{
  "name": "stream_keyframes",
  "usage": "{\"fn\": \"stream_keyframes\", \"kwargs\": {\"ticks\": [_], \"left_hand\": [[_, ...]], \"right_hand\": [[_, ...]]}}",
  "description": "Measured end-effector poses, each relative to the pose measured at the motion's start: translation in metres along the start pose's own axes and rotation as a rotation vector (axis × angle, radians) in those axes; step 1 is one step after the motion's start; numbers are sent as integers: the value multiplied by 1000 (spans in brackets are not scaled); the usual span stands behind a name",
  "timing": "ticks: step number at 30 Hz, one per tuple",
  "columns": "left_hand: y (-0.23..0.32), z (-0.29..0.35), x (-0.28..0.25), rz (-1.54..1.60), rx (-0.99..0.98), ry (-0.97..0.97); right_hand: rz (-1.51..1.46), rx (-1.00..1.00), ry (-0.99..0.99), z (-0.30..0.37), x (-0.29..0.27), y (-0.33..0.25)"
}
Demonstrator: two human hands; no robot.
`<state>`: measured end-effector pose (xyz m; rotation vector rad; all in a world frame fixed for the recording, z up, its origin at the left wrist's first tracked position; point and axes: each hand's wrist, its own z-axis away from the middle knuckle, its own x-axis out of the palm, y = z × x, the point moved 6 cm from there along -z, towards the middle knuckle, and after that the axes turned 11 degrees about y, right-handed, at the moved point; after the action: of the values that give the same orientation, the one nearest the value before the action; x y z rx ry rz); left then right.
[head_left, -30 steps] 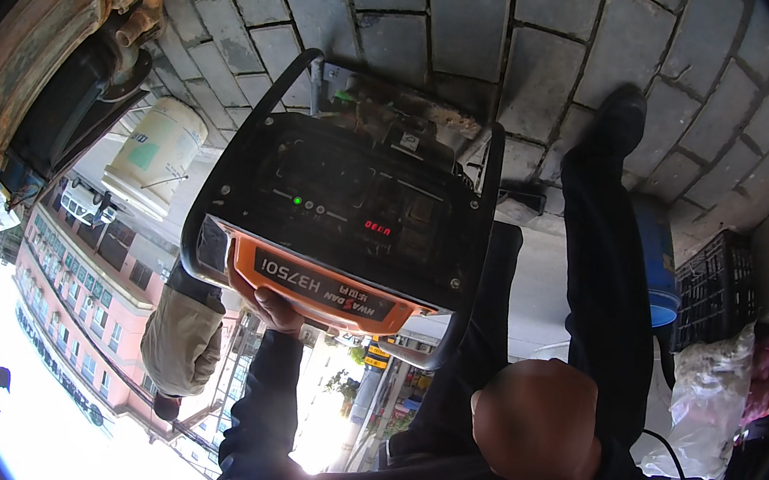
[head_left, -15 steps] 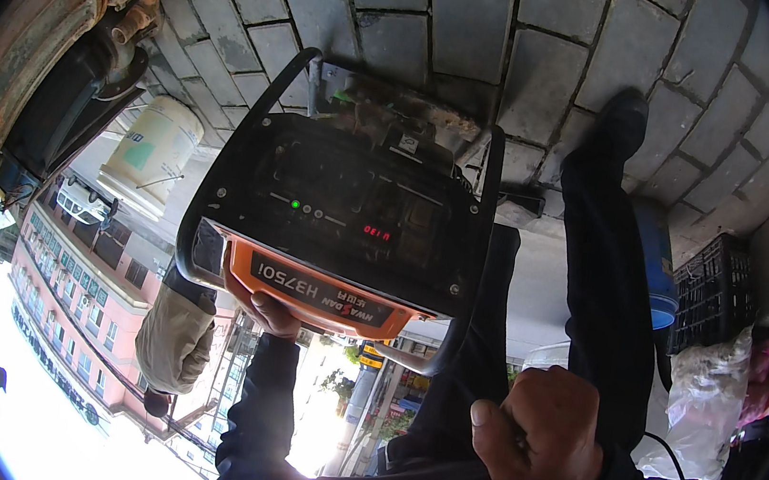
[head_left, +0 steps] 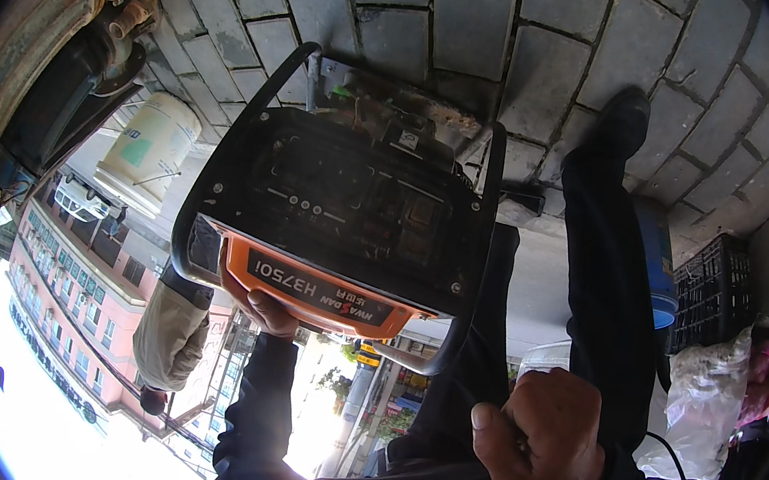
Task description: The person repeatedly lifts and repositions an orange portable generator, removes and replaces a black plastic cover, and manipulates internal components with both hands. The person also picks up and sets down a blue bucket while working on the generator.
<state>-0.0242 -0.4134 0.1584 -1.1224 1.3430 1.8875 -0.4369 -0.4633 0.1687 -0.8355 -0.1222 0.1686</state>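
A portable generator (head_left: pixel 316 169) with a black control panel, an orange trim strip and a black tubular frame stands in the middle of the view, its lettering upside down. My left hand (head_left: pixel 272 313) grips the orange edge, thumb on the near side; the other fingers are mostly hidden behind it. No lights show on the panel. My right hand (head_left: pixel 545 434) is closed in a fist to the right of the generator, apart from it, over dark clothing. Anything inside the fist is hidden.
Grey paving slabs (head_left: pixel 469 20) lie behind the generator. Left are a rusty metal machine (head_left: pixel 39 44), a pale bucket (head_left: pixel 151 149) and a person in beige (head_left: pixel 169 338). A dark-trousered leg (head_left: pixel 597 266), blue barrel (head_left: pixel 658 264), black crate (head_left: pixel 717 286) and plastic bag (head_left: pixel 700 404) are right.
The green light and red digits on the generator's panel have gone dark. The generator's frame appears shifted slightly to the left. Both hands keep nearly the same positions.
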Motion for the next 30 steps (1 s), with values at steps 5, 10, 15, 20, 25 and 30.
{"fn": "stream_keyframes", "kwargs": {"ticks": [5, 10, 15, 20, 25, 30], "left_hand": [[0, -1, 0, 3, -3, 1], [3, -3, 0, 4, -2, 5], [3, -2, 0, -1, 4, 21], [-2, 1, -1, 43, -51, 17], [-3, 0, -1, 83, -73, -13], [-1, -2, 0, 73, -73, 3]], "right_hand": [[73, -31, 25, 5, 5, 1], [-1, 9, -18, 1, -1, 1], [-6, 6, -29, -5, -1, -2], [22, 8, -34, -6, 0, -2], [35, 9, -32, -5, 0, -2], [42, 10, -30, -5, 1, -1]]}}
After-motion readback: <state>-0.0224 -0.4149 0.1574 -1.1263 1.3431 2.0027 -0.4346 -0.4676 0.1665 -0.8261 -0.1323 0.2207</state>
